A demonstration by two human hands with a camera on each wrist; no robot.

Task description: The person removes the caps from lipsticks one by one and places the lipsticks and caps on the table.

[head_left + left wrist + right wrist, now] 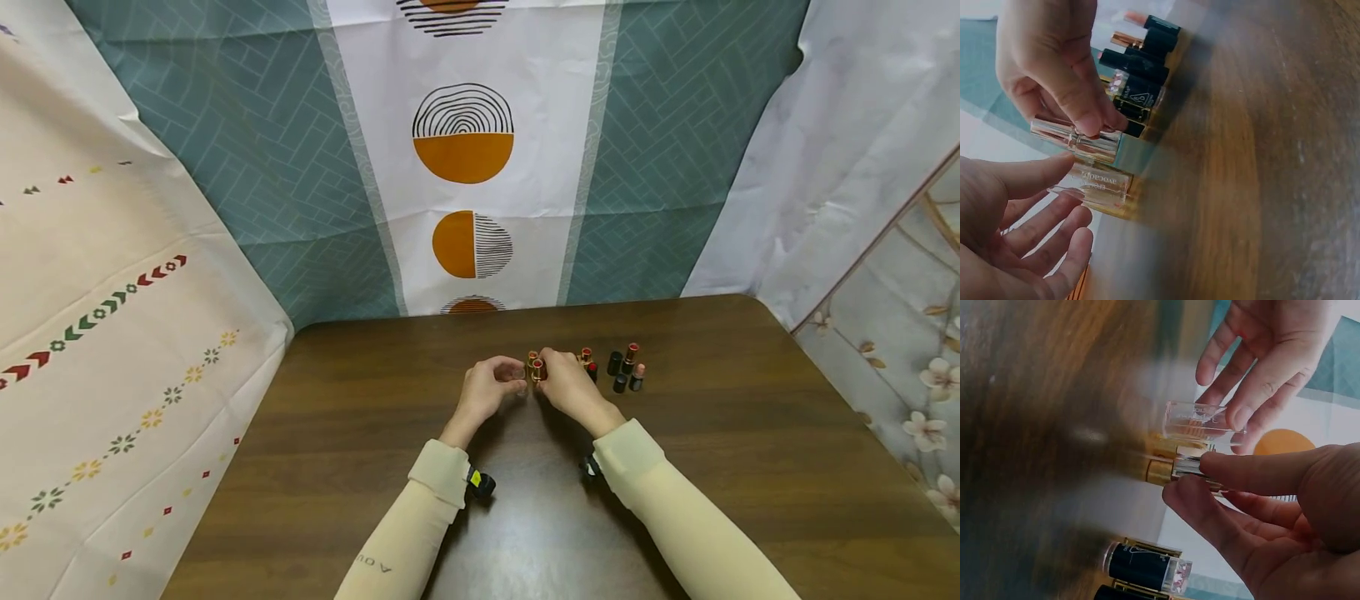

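Observation:
Two gold lipsticks, one in front (pixel 537 369) and one just behind, stand between the hands with red tops showing. My right hand (pixel 573 387) pinches the front lipstick (pixel 1180 470) by its shiny metal part between thumb and finger; its gold base points down at the table. Left of it, my left hand (pixel 487 387) holds a clear lettered lipstick cap (pixel 1100 182) at its upper end, thumb on one side and fingers on the other. In the right wrist view the clear cap (pixel 1194 422) is upright, close beside the lipsticks.
Right of the hands stand several lipsticks and black caps: a gold-and-red lipstick (pixel 587 355), a dark lipstick with a red tip (pixel 592 372), a taller lipstick (pixel 631 357), a pinkish one (pixel 637 377) and black caps (pixel 615 362). A patterned cloth (pixel 480 167) hangs behind the wooden table (pixel 360 433).

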